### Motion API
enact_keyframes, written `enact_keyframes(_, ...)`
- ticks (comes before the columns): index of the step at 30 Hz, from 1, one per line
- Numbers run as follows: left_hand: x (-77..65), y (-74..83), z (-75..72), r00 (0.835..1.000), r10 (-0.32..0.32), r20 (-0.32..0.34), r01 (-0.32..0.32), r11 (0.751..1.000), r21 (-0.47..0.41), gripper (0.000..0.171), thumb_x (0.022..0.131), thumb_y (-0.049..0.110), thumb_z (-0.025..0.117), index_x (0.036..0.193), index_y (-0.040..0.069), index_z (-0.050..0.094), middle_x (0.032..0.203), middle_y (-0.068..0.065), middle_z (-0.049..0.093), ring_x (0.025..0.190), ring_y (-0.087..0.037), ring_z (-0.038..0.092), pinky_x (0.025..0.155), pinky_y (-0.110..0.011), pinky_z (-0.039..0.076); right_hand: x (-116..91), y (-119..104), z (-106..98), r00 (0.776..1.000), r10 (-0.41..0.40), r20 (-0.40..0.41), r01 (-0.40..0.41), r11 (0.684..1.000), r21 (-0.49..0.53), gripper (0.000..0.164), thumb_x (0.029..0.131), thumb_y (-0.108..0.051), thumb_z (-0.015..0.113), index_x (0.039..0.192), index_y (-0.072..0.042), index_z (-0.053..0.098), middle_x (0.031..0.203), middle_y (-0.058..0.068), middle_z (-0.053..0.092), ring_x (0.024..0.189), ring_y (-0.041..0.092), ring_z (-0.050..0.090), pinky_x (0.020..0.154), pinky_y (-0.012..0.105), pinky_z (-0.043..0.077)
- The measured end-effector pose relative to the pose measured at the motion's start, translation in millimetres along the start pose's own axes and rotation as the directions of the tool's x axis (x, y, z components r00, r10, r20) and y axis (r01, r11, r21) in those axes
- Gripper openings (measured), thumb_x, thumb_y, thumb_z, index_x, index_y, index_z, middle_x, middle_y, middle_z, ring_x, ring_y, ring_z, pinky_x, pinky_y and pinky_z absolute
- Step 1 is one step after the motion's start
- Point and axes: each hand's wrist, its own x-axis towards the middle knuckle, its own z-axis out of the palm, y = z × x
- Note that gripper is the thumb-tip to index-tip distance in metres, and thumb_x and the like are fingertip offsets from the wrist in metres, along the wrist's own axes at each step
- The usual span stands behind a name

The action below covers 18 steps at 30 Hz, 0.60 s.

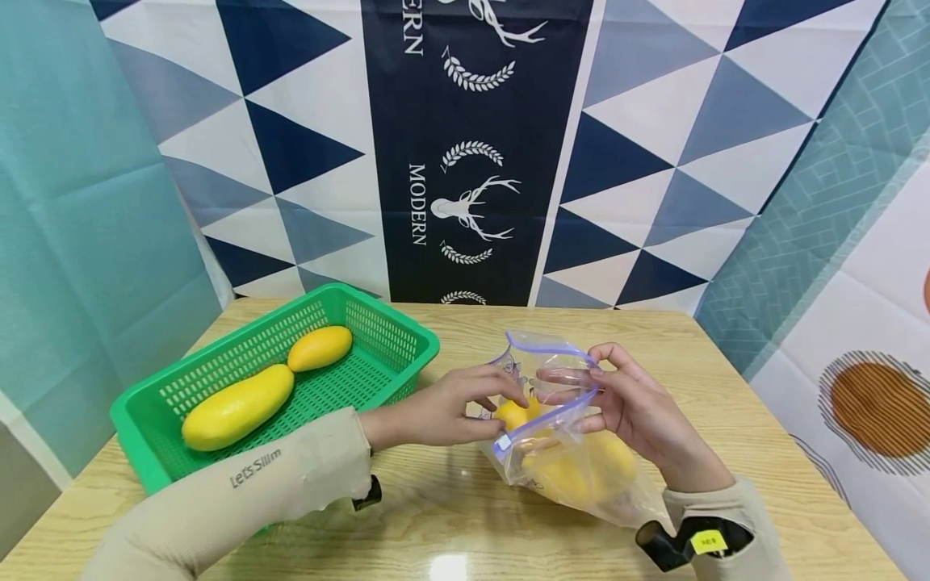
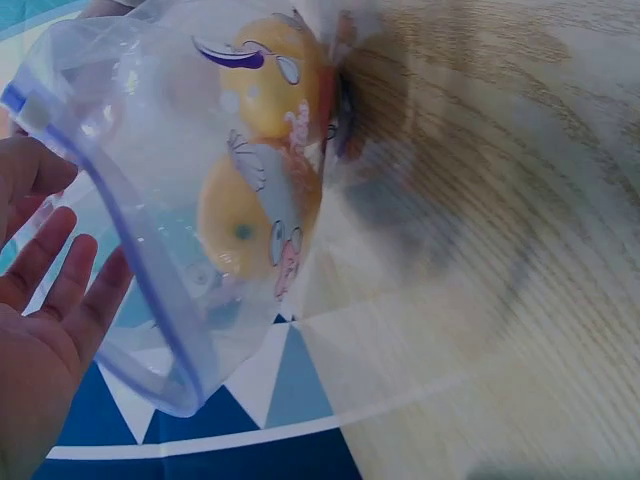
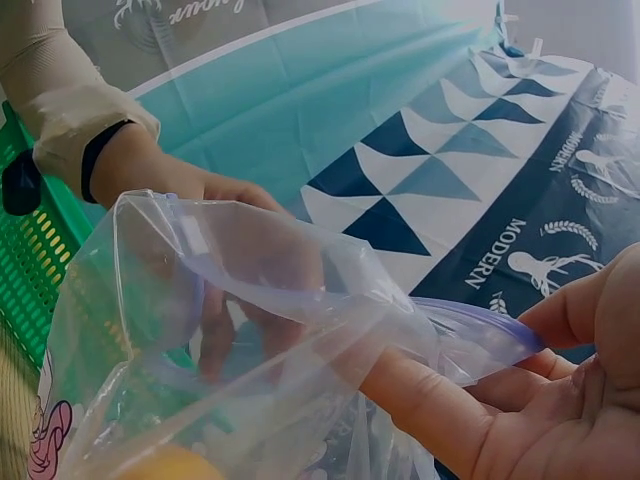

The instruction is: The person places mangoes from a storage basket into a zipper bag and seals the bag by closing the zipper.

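Left of the fingers of the left hand (image 1: 461, 406), a green basket (image 1: 421, 357) with two yellow fruits (image 1: 238, 408) stands on the counter (image 1: 639, 324). Those fingers, loosely extended, are at the mouth of a clear zip bag (image 1: 641, 508), perhaps touching it; the right hand (image 1: 630, 407) pinches its purple rim (image 1: 550, 415). Bagged fruit (image 1: 603, 466) lies just below the fingers. The left sleeve (image 1: 308, 466) reads "Let's Slim"; the backdrop (image 1: 407, 274), "MODERN".
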Motion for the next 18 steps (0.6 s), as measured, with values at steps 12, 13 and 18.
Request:
enact_keyframes(12, -7.3, 10.2, -26.4, 0.995, 0.034, -0.094, -0.011, 0.973, 0.233, 0.035, 0.088, 0.005, 0.068, 0.123, 0.009, 0.066, 0.121, 0.000, 0.064, 0.116, -0.013, 0.054, 0.102, -0.032, 0.045, -1.8, -0.1, -1.4, 1.000, 0.011, 0.000, -0.011, 1.000, -0.011, 0.030, 0.107, 0.000, 0.013, 0.117, -0.009, 0.040, 0.138, 0.020, 0.056, 0.119, 0.036, 0.060, 0.084, 0.038, 0.056)
enact_keyframes(13, -8.6, 10.8, -29.2, 0.994, 0.031, -0.109, -0.003, 0.970, 0.242, 0.035, 0.089, 0.005, 0.068, 0.123, 0.008, 0.066, 0.121, 0.000, 0.064, 0.116, -0.013, 0.054, 0.101, -0.033, 0.045, -1.8, -0.2, -1.2, 1.000, 0.011, -0.001, -0.011, 1.000, -0.012, 0.030, 0.107, 0.001, 0.013, 0.117, -0.009, 0.040, 0.138, 0.020, 0.057, 0.119, 0.036, 0.060, 0.084, 0.038, 0.056)
enact_keyframes(18, -15.4, 12.1, -44.8, 0.979, 0.021, -0.203, 0.037, 0.961, 0.275, 0.034, 0.088, 0.004, 0.070, 0.122, 0.005, 0.066, 0.122, -0.004, 0.064, 0.116, -0.017, 0.056, 0.100, -0.036, 0.046, -1.5, -0.4, -0.4, 1.000, 0.007, -0.001, -0.007, 1.000, -0.017, 0.031, 0.107, 0.000, 0.013, 0.118, -0.009, 0.041, 0.138, 0.020, 0.057, 0.118, 0.036, 0.061, 0.084, 0.037, 0.056)
